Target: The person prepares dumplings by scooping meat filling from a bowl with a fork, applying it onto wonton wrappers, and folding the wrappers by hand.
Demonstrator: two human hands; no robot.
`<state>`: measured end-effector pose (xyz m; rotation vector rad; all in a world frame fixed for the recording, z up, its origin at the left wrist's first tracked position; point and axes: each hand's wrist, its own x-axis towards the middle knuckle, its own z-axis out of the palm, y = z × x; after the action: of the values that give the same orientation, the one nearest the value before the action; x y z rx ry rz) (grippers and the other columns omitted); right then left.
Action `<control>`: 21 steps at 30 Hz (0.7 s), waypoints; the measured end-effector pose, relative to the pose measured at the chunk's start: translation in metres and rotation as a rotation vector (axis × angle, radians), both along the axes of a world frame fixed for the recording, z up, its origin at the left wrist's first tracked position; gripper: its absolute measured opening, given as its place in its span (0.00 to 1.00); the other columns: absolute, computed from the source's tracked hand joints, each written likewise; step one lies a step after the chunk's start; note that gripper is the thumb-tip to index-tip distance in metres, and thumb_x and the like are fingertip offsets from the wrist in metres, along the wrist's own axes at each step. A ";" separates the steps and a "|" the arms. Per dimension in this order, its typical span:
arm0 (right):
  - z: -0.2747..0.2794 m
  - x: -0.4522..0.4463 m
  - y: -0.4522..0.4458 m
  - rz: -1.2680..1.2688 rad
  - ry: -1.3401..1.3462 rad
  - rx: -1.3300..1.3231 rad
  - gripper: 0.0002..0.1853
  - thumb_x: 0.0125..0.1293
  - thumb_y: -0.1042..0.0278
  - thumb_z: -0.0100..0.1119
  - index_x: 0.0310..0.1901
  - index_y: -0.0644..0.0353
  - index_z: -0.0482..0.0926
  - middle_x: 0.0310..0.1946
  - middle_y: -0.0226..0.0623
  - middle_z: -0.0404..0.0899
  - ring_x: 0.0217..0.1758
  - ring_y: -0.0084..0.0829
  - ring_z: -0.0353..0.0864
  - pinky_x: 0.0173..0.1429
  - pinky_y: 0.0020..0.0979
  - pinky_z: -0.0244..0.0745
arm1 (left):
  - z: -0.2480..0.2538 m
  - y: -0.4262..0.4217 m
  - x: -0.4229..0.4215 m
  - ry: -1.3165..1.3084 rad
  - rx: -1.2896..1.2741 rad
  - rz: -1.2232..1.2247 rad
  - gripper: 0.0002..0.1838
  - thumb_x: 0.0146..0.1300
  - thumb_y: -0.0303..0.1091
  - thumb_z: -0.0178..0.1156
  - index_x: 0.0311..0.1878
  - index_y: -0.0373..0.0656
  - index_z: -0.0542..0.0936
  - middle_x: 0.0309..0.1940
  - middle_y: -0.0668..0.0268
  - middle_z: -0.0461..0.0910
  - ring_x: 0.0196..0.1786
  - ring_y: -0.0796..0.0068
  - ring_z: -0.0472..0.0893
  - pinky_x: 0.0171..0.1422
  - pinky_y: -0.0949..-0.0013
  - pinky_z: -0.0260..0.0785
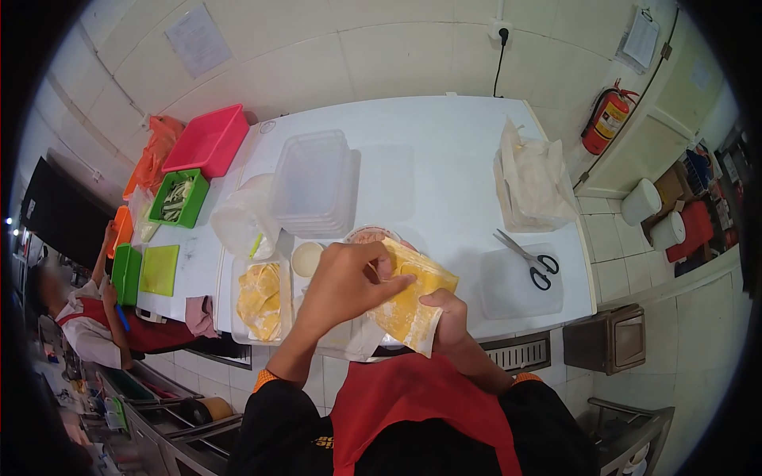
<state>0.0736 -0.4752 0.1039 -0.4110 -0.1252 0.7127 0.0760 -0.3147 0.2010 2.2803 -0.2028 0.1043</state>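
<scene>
A stack of yellow, flour-dusted dough wrappers [413, 282], with pale sheeting along its edges, is held up over the table's near edge. My right hand [449, 319] grips its lower right side, thumb on top. Fingers bent, my left hand [353, 282] pinches at the upper face of the same stack. Partly hidden behind the hands is a bowl of pinkish minced filling [370, 234]. Beside my left wrist sit a small round cup [306, 259] and a tray holding more floury yellow dough pieces [260, 301].
Stacked clear tubs [309, 182] stand behind my left hand. Scissors [530, 260] lie on a translucent lid [508, 293] at right, near a paper-lined container [536, 186]. Green bin [181, 198], pink bin [208, 141] and a co-worker [87, 309] are at left.
</scene>
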 end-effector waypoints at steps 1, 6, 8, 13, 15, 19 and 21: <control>0.001 -0.001 0.002 -0.015 -0.008 -0.001 0.33 0.58 0.65 0.47 0.67 0.66 0.60 0.59 0.47 0.71 0.61 0.41 0.74 0.67 0.41 0.67 | 0.002 -0.003 0.000 -0.041 0.064 0.007 0.12 0.52 0.32 0.73 0.25 0.35 0.80 0.17 0.65 0.80 0.21 0.81 0.80 0.26 0.77 0.69; -0.002 0.000 -0.001 -0.039 -0.024 -0.027 0.33 0.59 0.66 0.46 0.67 0.66 0.60 0.59 0.46 0.71 0.61 0.40 0.74 0.67 0.40 0.67 | -0.010 0.002 0.009 0.054 0.002 0.013 0.14 0.50 0.33 0.74 0.23 0.35 0.78 0.16 0.64 0.79 0.22 0.78 0.82 0.28 0.76 0.72; -0.005 0.001 0.000 -0.040 -0.030 -0.021 0.32 0.59 0.66 0.46 0.67 0.66 0.60 0.58 0.46 0.71 0.60 0.40 0.74 0.66 0.40 0.68 | -0.011 0.002 0.010 0.067 -0.019 0.018 0.14 0.50 0.33 0.74 0.23 0.36 0.78 0.17 0.63 0.80 0.22 0.76 0.83 0.28 0.75 0.73; -0.012 0.000 0.004 -0.057 -0.008 -0.012 0.31 0.59 0.68 0.46 0.66 0.66 0.61 0.57 0.44 0.72 0.59 0.39 0.74 0.65 0.39 0.68 | -0.008 -0.008 0.009 -0.042 0.077 0.084 0.12 0.51 0.32 0.73 0.25 0.36 0.79 0.20 0.62 0.82 0.26 0.70 0.86 0.30 0.72 0.75; -0.010 0.000 0.004 -0.064 -0.004 -0.015 0.31 0.59 0.68 0.46 0.66 0.66 0.61 0.56 0.44 0.72 0.58 0.38 0.75 0.65 0.39 0.68 | -0.008 -0.008 0.010 -0.018 0.101 0.082 0.12 0.51 0.32 0.73 0.26 0.36 0.79 0.21 0.62 0.82 0.27 0.69 0.86 0.30 0.71 0.75; -0.010 -0.001 0.003 -0.054 -0.009 -0.041 0.31 0.59 0.68 0.46 0.66 0.66 0.62 0.57 0.44 0.72 0.59 0.38 0.74 0.65 0.39 0.68 | -0.011 -0.007 0.014 -0.011 0.098 0.035 0.11 0.52 0.31 0.72 0.28 0.35 0.79 0.22 0.63 0.82 0.26 0.72 0.85 0.30 0.73 0.74; -0.009 0.000 0.003 -0.040 -0.011 -0.025 0.31 0.59 0.67 0.46 0.66 0.66 0.62 0.57 0.44 0.71 0.60 0.38 0.74 0.66 0.39 0.67 | -0.012 0.000 0.017 0.066 -0.001 -0.006 0.09 0.54 0.28 0.71 0.29 0.34 0.80 0.23 0.64 0.83 0.28 0.76 0.85 0.31 0.75 0.74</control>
<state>0.0737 -0.4724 0.0950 -0.4402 -0.1185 0.6729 0.0927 -0.3143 0.1895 2.2778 -0.1747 0.0263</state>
